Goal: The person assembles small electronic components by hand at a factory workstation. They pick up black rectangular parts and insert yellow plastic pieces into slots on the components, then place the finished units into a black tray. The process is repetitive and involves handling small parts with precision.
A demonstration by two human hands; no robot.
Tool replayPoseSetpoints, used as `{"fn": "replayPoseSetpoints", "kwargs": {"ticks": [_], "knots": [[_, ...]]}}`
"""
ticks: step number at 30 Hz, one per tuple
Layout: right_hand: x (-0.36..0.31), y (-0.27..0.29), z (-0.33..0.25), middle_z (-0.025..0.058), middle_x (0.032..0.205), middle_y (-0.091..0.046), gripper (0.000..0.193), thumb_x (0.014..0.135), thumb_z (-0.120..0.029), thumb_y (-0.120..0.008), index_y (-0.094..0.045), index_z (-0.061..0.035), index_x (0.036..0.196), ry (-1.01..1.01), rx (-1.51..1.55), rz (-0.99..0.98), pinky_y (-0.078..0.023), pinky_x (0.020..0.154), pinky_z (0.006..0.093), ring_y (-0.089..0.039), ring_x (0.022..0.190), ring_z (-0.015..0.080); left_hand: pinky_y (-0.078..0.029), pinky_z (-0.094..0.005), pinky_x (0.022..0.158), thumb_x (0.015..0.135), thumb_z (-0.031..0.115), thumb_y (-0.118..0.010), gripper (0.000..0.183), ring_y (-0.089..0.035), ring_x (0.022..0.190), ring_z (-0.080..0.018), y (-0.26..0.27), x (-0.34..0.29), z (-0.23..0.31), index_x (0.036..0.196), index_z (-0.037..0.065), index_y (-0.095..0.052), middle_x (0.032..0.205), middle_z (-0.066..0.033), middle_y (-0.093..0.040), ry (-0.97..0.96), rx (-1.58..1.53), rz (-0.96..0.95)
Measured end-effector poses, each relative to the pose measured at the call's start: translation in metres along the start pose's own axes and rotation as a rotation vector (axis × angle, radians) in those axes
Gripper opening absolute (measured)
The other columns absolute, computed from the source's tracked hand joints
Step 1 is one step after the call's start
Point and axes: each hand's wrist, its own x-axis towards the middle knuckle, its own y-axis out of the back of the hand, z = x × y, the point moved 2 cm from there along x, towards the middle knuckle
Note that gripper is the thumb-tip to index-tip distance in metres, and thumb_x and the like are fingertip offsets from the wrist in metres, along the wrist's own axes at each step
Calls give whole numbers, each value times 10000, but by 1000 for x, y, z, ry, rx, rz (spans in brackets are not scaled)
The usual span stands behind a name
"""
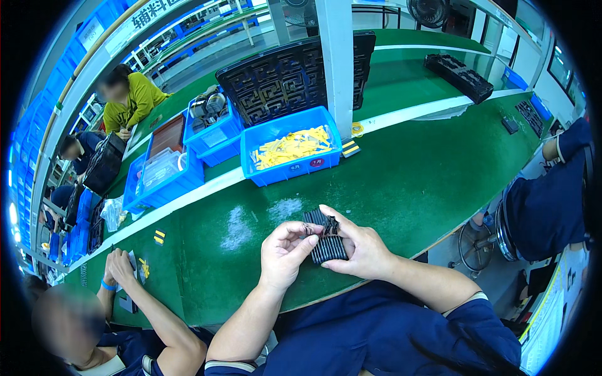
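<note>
A black ribbed block [327, 250] is held over the green table, just in front of me. My right hand [364, 249] is closed round its right side, thumb at the top edge and fingers at the lower edge. Dark thin strands or strips [330, 225] stick up from the middle of the block. My left hand [286, 249] is at the block's left side, its thumb and fingers pinched together close to those strands. What lies in the pinch is too small to make out.
A blue bin [292, 173] of yellow pieces stands beyond my hands by a white post [338, 75]. More blue bins [164, 190] and a black tray [276, 81] are further left and behind. On the left, a co-worker's hands [120, 269] work at the table [401, 207].
</note>
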Motion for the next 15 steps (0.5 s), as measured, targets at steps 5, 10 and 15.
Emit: {"fn": "replayPoseSetpoints", "kwargs": {"ticks": [5,10,15], "knots": [[2,2,-1,207,1120,-623,1029,682,-187,-800,-171,-150,1495,40,-31,-42,-529,809,409,-637,952,377,-506,-228,749,834,-31,-668,257,-619,901,-116,-7,-1,4,1084,-24,-607,1036,-113,-652,36,91,38],[1,3,0,206,1166,-605,1072,681,-167,-804,-115,-141,1502,57,-14,-77,-527,785,395,-644,915,351,-513,-234,766,813,-32,-685,229,-610,883,-113,-9,5,16,1038,-37,-641,1023,-88,-643,156,364,27],[-5,6,4,161,1145,-621,1073,675,-108,-804,-126,-138,1507,15,83,-68,-509,624,301,-597,635,173,-484,-193,670,814,11,-705,185,-591,786,-67,-8,6,8,992,-21,-665,959,-49,-634,152,356,68]]}}
